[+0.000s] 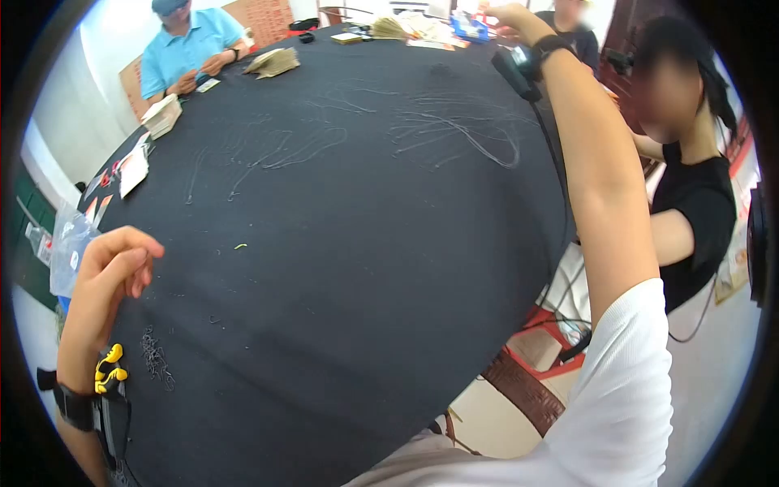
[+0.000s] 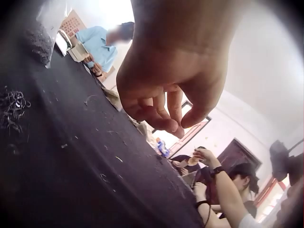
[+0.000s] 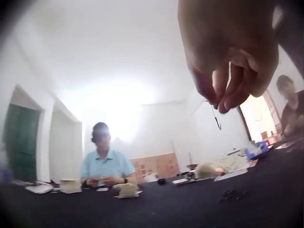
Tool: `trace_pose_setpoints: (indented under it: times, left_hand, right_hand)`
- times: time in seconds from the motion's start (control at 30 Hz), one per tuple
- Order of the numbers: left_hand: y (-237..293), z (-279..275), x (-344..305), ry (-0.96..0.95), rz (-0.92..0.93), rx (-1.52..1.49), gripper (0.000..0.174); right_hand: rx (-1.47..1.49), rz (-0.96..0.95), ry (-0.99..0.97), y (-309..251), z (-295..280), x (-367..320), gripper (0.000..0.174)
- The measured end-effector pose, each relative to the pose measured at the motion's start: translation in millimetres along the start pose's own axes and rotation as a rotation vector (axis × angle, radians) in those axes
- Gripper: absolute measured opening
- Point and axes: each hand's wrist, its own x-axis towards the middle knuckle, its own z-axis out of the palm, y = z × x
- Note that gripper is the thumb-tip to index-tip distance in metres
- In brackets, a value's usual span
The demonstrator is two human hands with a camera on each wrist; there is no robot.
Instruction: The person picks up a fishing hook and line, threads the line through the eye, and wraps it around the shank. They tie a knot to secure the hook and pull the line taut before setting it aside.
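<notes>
head cam first: there's a big worktop [image 1: 349, 268] under a black cloth, so i'll place stuff by that. left hand [image 1: 114, 268] is raised at the worktop's left side, fingers loosely curled, thumb by the index. can't tell if something fine is pinched in there. right hand [image 1: 518, 19] is stretched out toward the worktop's far right. a yellow-handled tool [image 1: 110, 370] sits at the worktop's near left edge, with a small dark heap [image 1: 157, 357] just inside it and loose strands [image 1: 462, 134] spread over the worktop's far half. person in light blue [image 1: 191, 53] sits at the far left of the worktop, person in black [image 1: 694, 187] at its right.

left wrist cam: same loose curl, fingertips close together above the worktop, and a clear bag [image 2: 50, 31] at the worktop's edge.

right wrist cam: this one's clearer. the right hand is pinching a thin dark strand [image 3: 218, 123] in its fingertips, hooked end dangling above the worktop. a blue tray [image 3: 257, 150] shows along the worktop's far side.
</notes>
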Motion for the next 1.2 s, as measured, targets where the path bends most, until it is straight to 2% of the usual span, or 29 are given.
trace_pose_setpoints:
  times: [0.03, 0.13, 0.23, 0.37, 0.4, 0.43, 0.5, 0.53, 0.6, 0.73, 0.87, 0.93, 0.97, 1.0, 1.07, 1.1, 1.13, 1.2]
  left_hand:
    - [-1, -3, 5, -0.008, -0.017, 0.012, 0.017]
    - [-2, -7, 15, -0.023, -0.022, 0.081, 0.016]
    - [5, -5, 20, -0.059, -0.006, 0.183, 0.016]
    - [12, -2, 22, -0.173, 0.103, 0.336, 0.017]
    - [6, -6, 25, -0.201, 0.103, 0.341, 0.01]
    - [4, -8, 26, -0.211, 0.214, 0.548, 0.009]
    - [4, -17, 26, -0.21, 0.412, 0.977, 0.009]
    - [2, -21, 27, -0.185, 0.477, 1.099, 0.01]
    - [-6, -26, 30, -0.145, 0.585, 1.352, 0.011]
    - [-15, -37, 44, -0.119, 0.551, 1.341, 0.012]
    - [-13, -49, 53, -0.061, 0.546, 1.405, 0.02]
    - [-18, -59, 61, 0.04, 0.573, 1.417, 0.025]
    - [-17, -62, 62, 0.087, 0.586, 1.422, 0.028]
    - [-14, -66, 65, 0.052, 0.459, 1.448, 0.042]
    - [-26, -74, 72, 0.146, 0.467, 1.479, 0.051]
    - [-29, -77, 74, 0.196, 0.471, 1.494, 0.055]
    - [-18, -77, 68, 0.107, 0.286, 1.469, 0.074]
    - [-25, -78, 70, 0.151, 0.139, 1.33, 0.084]
  right_hand:
    - [0.172, 0.383, -0.043, -10, 7, 5, 0.026]
    - [-0.484, 0.031, 0.032, 23, 59, 37, 0.018]
    - [-0.341, -0.02, 0.048, 46, 77, 26, 0.015]
    - [-0.602, -0.11, -0.001, 80, 67, 11, 0.023]
    - [-0.372, 0.098, 0.066, -11, -4, -65, 0.024]
    - [-0.349, 0.305, 0.015, -74, -53, -97, 0.027]
    - [-0.339, 0.436, 0.149, -73, -51, -78, 0.035]
    - [-0.254, 0.392, 0.183, -90, -61, -80, 0.038]
    - [-0.24, 0.326, 0.083, -124, -82, -77, 0.042]
    - [-0.193, 0.243, -0.091, -191, -124, -64, 0.05]
    - [-0.295, 0.212, -0.014, -232, -104, -20, 0.061]
    - [-0.136, 0.188, 0.111, -245, -56, 33, 0.064]
    - [-0.139, 0.163, 0.107, -259, -59, 36, 0.065]
    - [-0.143, 0.137, 0.103, -273, -62, 38, 0.066]
    - [-0.321, 0.059, -0.024, -340, -111, -6, 0.069]
    - [-0.312, 0.031, -0.036, -361, -116, -11, 0.069]
    - [-0.305, 0.001, -0.053, -380, -119, -14, 0.07]
    - [-0.292, -0.049, -0.096, -413, -117, -15, 0.069]
